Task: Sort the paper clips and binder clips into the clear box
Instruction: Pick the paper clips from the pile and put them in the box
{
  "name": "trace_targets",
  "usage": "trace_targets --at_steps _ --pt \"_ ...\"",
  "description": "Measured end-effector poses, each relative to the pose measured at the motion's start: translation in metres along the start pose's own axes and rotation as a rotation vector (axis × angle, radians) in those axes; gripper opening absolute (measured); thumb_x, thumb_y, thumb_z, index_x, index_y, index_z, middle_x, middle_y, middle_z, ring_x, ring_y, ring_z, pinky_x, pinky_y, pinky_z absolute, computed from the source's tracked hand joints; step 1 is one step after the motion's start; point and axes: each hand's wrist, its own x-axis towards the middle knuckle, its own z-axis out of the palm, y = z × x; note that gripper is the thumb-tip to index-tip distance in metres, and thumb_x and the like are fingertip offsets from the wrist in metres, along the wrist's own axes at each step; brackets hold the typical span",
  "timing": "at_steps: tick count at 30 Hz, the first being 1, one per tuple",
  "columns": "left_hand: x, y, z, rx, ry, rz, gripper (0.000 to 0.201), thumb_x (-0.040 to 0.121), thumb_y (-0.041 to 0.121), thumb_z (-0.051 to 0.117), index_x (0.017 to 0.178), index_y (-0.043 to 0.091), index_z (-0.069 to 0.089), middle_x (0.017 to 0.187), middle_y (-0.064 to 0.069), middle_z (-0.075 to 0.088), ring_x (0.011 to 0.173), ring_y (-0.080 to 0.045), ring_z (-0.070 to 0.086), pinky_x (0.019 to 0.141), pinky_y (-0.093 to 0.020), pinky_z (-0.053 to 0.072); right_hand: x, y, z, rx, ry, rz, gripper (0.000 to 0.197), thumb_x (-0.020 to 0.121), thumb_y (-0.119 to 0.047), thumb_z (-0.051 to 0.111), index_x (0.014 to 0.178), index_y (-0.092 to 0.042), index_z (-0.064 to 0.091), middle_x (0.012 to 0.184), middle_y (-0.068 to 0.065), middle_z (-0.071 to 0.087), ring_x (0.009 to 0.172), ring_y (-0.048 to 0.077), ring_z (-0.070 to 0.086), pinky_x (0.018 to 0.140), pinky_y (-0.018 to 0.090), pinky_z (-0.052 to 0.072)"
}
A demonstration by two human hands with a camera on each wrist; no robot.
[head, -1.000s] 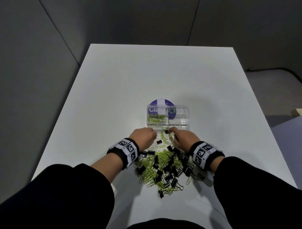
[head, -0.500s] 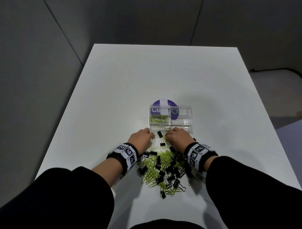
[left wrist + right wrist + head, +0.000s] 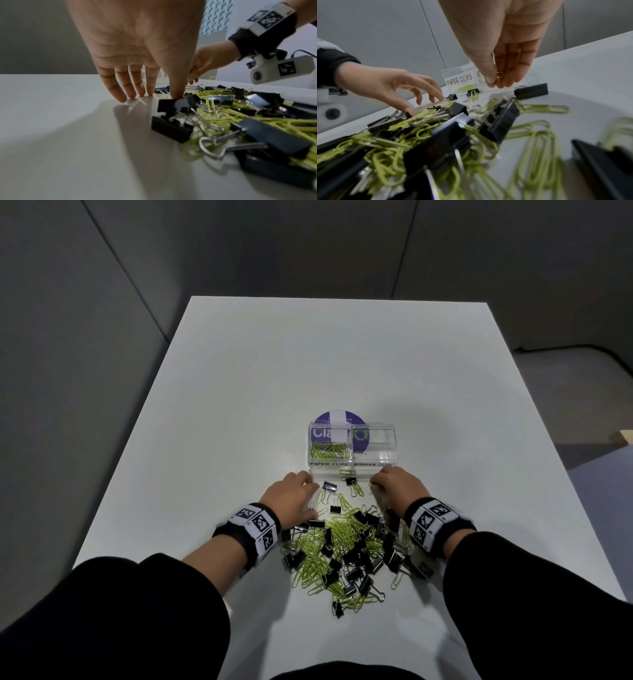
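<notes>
The clear box (image 3: pixel 373 441) stands mid-table, its front labelled PAPER CLIPS (image 3: pixel 459 80) and BINDER CLIPS. Its left compartment holds several green paper clips (image 3: pixel 329 451). A mixed pile of green paper clips and black binder clips (image 3: pixel 342 546) lies between my wrists. My left hand (image 3: pixel 294 491) rests on the table at the pile's left edge, fingers straight (image 3: pixel 152 94), thumb beside a black binder clip (image 3: pixel 178 104). My right hand (image 3: pixel 394 482) hovers before the box's right half and pinches one paper clip (image 3: pixel 499 75) between thumb and fingers (image 3: pixel 497 81).
A loose binder clip (image 3: pixel 329 486) and another clipped onto paper clips (image 3: pixel 351 481) lie just in front of the box. A purple round label (image 3: pixel 337 416) shows behind and under it. The white table (image 3: pixel 308 364) stretches far beyond; grey walls surround it.
My right hand has drawn away to the right from the middle, now holding a paper clip. The left hand stays about where it was, leaving a binder clip exposed between the hands.
</notes>
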Motion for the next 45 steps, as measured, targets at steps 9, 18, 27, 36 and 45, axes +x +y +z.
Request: trace_targets --at_steps 9,18,27,36,45 --pt "0.003 0.016 0.007 -0.141 -0.011 -0.087 0.042 0.09 0.024 0.057 0.129 0.009 0.046 0.125 -0.011 0.046 0.112 -0.028 0.05 0.092 -0.036 0.044 0.014 -0.03 0.015 -0.033 -0.088 0.03 0.033 0.091 -0.022 0.053 0.12 -0.004 0.052 0.122 0.013 0.051 0.113 0.028 0.05 0.093 0.038 0.047" --pt "0.015 0.023 0.0 -0.268 -0.01 -0.161 0.022 0.09 0.007 0.05 0.11 0.005 0.057 0.117 -0.014 0.057 0.105 -0.028 0.056 0.089 -0.031 0.043 0.023 -0.037 0.017 -0.029 -0.091 0.103 0.025 0.091 -0.01 0.047 0.116 -0.005 0.051 0.118 0.015 0.054 0.108 0.03 0.054 0.091 0.039 0.048" --pt "0.018 0.023 -0.008 -0.186 -0.13 -0.105 0.02 0.088 0.004 0.047 0.103 0.003 0.06 0.114 -0.013 0.058 0.103 -0.028 0.058 0.086 -0.032 0.046 0.011 -0.024 0.012 -0.066 -0.11 0.056 0.022 0.09 -0.013 0.047 0.109 -0.005 0.054 0.113 0.013 0.056 0.106 0.029 0.053 0.084 0.036 0.047" --pt "0.013 0.018 -0.016 -0.225 -0.046 -0.056 0.029 0.093 0.011 0.043 0.119 0.013 0.054 0.115 -0.008 0.057 0.1 -0.026 0.059 0.079 -0.028 0.042 0.006 -0.017 0.009 0.027 -0.086 0.047 0.02 0.093 -0.014 0.041 0.109 -0.009 0.052 0.109 0.01 0.062 0.101 0.028 0.056 0.081 0.038 0.048" --pt "0.018 0.026 -0.017 -0.315 -0.102 -0.043 0.006 0.09 0.015 0.041 0.087 0.013 0.045 0.09 -0.004 0.053 0.08 -0.021 0.049 0.069 -0.029 0.039 0.007 -0.007 -0.007 0.221 -0.093 0.174 0.008 0.092 -0.01 0.038 0.089 -0.012 0.045 0.089 0.011 0.061 0.083 0.029 0.058 0.07 0.033 0.042"
